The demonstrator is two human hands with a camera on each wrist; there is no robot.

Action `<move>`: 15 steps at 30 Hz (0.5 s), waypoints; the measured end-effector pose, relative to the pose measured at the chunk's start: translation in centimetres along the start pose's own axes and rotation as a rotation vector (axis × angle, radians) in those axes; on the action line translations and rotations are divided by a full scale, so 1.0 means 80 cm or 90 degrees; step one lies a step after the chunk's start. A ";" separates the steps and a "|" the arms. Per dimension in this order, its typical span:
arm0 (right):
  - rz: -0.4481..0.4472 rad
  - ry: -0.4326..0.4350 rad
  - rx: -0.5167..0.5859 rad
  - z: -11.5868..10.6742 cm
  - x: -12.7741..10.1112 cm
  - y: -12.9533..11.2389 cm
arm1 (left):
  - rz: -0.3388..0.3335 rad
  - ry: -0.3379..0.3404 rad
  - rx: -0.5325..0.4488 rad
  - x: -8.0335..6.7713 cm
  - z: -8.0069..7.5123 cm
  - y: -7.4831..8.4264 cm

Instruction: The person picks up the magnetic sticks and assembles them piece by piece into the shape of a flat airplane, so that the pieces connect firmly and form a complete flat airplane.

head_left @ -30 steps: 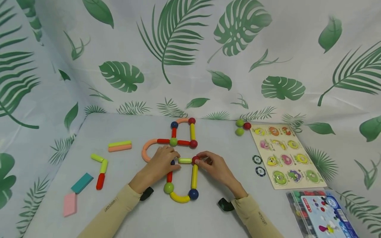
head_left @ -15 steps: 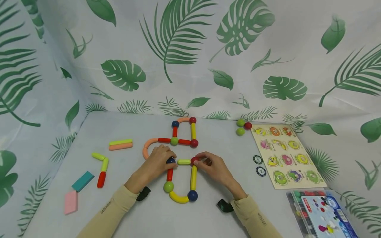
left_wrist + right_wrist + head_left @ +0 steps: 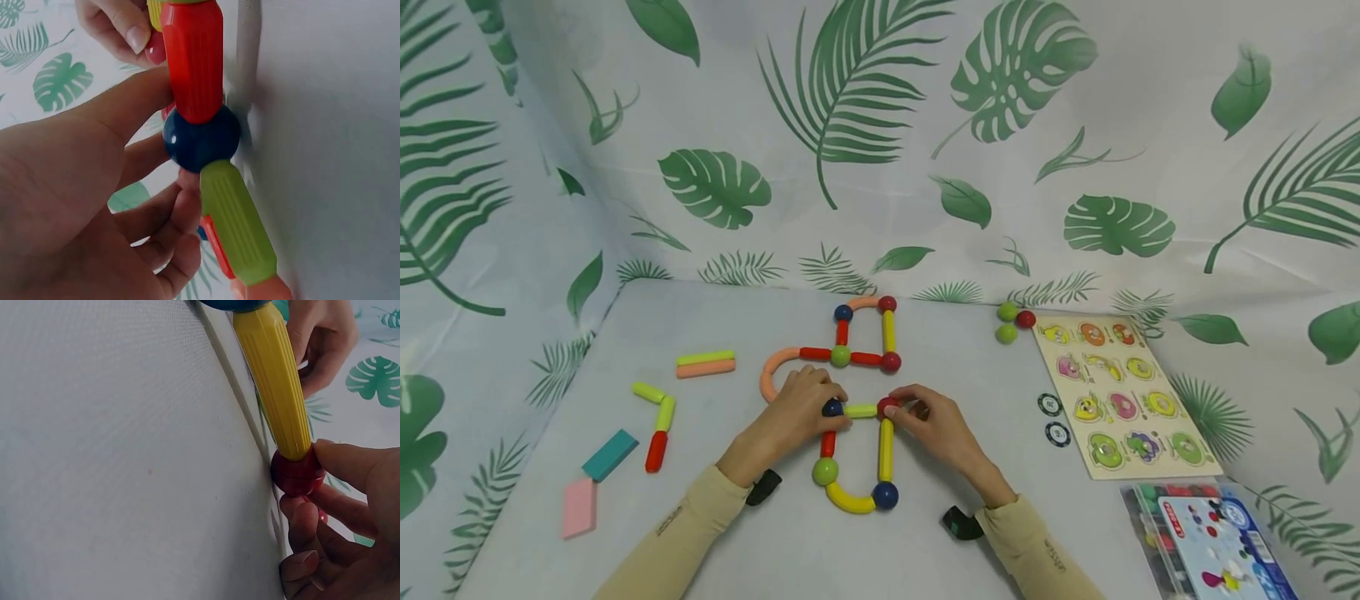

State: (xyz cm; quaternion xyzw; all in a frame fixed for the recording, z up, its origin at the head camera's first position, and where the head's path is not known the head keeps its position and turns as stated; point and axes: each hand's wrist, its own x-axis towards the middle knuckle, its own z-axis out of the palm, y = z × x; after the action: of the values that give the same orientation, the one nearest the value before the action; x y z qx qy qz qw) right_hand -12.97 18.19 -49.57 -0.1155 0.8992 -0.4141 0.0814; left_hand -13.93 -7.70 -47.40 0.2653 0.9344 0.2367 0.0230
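My left hand (image 3: 790, 417) pinches a blue ball (image 3: 200, 142) between thumb and fingers. A red rod (image 3: 197, 62) and a green rod (image 3: 239, 220) join that ball. With thumb and fingertips, my right hand (image 3: 938, 427) grips a red ball (image 3: 298, 472) at the end of a straight yellow rod (image 3: 275, 381). Between the two balls lies a short yellow-green rod (image 3: 860, 411), touching both. The loop's lower part holds a green ball (image 3: 825, 472), a curved yellow rod (image 3: 852, 500) and another blue ball (image 3: 885, 496).
Beyond the hands lies a second loop of rods with a green ball (image 3: 840, 356) and a curved orange rod (image 3: 771, 377). Loose rods (image 3: 705, 368) and coloured blocks (image 3: 610, 455) lie left. A fruit puzzle board (image 3: 1120, 396), chips (image 3: 1057, 434) and a box (image 3: 1210, 542) are right.
The right hand has shifted slightly left with the red ball. The gap between the short yellow-green rod and the blue ball in my left hand has closed.
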 end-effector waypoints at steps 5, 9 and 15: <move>0.001 0.000 0.007 0.000 -0.001 0.001 | 0.002 -0.011 0.023 0.005 0.004 0.004; -0.002 0.000 0.009 0.000 -0.001 0.002 | 0.007 0.004 0.033 0.006 0.006 0.005; 0.001 -0.006 0.012 -0.001 -0.001 0.002 | 0.030 0.031 0.045 0.004 0.008 0.003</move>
State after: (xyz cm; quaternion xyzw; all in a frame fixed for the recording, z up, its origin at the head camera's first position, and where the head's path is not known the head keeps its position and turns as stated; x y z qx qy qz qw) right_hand -12.91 18.35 -49.63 -0.1161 0.8948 -0.4222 0.0867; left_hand -14.02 -7.07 -47.85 0.2818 0.9361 0.2101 -0.0146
